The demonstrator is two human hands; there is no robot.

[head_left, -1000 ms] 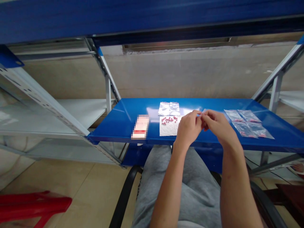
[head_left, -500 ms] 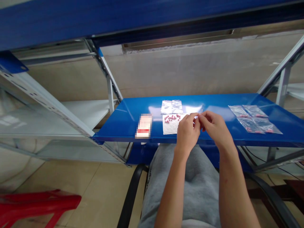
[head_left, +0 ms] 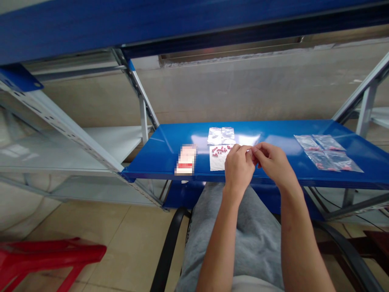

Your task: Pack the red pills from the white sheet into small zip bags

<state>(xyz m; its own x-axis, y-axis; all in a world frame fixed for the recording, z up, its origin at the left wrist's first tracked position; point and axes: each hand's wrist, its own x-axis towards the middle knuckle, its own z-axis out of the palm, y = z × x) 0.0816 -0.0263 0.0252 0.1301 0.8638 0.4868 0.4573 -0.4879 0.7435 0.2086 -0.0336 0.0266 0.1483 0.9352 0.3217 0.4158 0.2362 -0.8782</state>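
The small held item (head_left: 259, 165) sits right of the frame's centre, at the meeting fingertips; only a bit of red shows below them, so its full shape cannot be told. The left hand (head_left: 240, 167) and right hand (head_left: 272, 160) are both curled, their thumbs and forefingers pinched together on it. Compared with a second ago, this pair of hands has drifted left toward the white sheet (head_left: 216, 164), and the clear sliver then showing above the fingertips is no longer distinct. The red pieces on the sheet and the bags lie as they did, so the work seems to remain wholly at the fingertips. Just left of the hands, the red pieces (head_left: 219, 151) are scattered on the sheet's upper part, and two clear bags (head_left: 214, 136) lie just above it. Farther right, four flat bags (head_left: 331, 142) with red contents lie grouped on the blue table (head_left: 273, 134). Left of the sheet is a pixelated pale object (head_left: 186, 156); a red stool (head_left: 51, 257) fills the lower left corner.
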